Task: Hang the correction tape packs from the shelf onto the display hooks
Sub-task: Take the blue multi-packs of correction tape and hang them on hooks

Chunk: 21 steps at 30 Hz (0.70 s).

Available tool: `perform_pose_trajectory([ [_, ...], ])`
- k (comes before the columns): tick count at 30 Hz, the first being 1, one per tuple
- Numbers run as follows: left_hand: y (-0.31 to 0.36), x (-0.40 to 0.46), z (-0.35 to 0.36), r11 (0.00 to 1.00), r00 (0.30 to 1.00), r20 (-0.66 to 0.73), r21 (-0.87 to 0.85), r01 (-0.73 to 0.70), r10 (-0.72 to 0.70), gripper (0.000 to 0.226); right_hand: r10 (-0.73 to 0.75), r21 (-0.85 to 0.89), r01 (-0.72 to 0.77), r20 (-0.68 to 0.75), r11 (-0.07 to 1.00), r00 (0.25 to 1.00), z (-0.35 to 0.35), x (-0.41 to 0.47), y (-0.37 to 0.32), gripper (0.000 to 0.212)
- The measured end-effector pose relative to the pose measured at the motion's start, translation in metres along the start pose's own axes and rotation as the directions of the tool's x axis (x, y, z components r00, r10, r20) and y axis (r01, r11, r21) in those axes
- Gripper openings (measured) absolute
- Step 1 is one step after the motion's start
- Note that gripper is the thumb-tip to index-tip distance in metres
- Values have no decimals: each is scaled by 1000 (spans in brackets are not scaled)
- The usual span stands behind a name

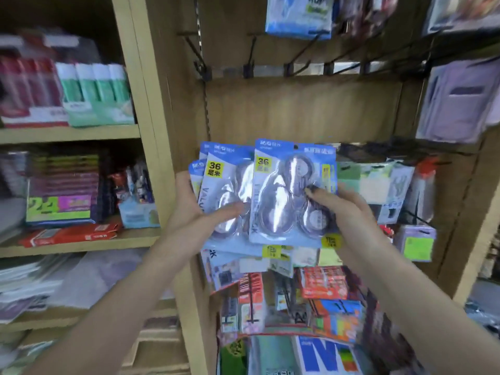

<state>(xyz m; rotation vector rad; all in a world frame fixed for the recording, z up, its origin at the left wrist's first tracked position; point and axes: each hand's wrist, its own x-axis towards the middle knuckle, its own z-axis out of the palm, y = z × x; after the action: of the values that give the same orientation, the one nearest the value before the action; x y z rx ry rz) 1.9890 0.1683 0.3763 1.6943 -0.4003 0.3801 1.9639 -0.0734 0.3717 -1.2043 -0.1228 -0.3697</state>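
Note:
My left hand point(194, 209) grips a fanned stack of blue correction tape packs point(221, 182) with yellow "36" labels, thumb across the front. My right hand point(341, 209) holds a single pack point(286, 190) by its right side, thumb on the clear blister, overlapping the stack's right edge. Both are in front of the wooden display panel. Above them a row of black display hooks point(249, 60) juts from a metal rail, most of them bare.
A blue pack point(299, 17) hangs at the top. Purple packs point(457, 101) hang at the right. Hung goods point(322, 285) crowd the panel below my hands. Shelves on the left carry glue sticks point(94, 87) and boxed stationery point(62, 185).

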Motion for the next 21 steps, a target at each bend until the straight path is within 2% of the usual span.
perform_pose_trajectory([
  [4, 31, 20, -14, 992, 989, -99, 74, -99, 106, 76, -140, -60, 145, 77, 988, 987, 18, 39, -41, 24],
  [6, 44, 32, -23, 985, 982, -114, 97, -142, 152, 77, -184, -72, 192, 103, 979, 977, 32, 60, -60, 20],
  [11, 60, 55, -39, 951, 955, -136, 199, -236, 266, 72, -181, -97, 189, 87, 977, 980, 66, 109, -87, 24],
  [15, 62, 62, -49, 912, 938, -126, 304, -275, 324, 69, -178, -176, 191, 85, 966, 980, 85, 134, -89, 7],
  [21, 70, 66, -74, 853, 913, -118, 419, -310, 390, 70, -190, -242, 199, 61, 950, 980, 93, 157, -85, 22],
])
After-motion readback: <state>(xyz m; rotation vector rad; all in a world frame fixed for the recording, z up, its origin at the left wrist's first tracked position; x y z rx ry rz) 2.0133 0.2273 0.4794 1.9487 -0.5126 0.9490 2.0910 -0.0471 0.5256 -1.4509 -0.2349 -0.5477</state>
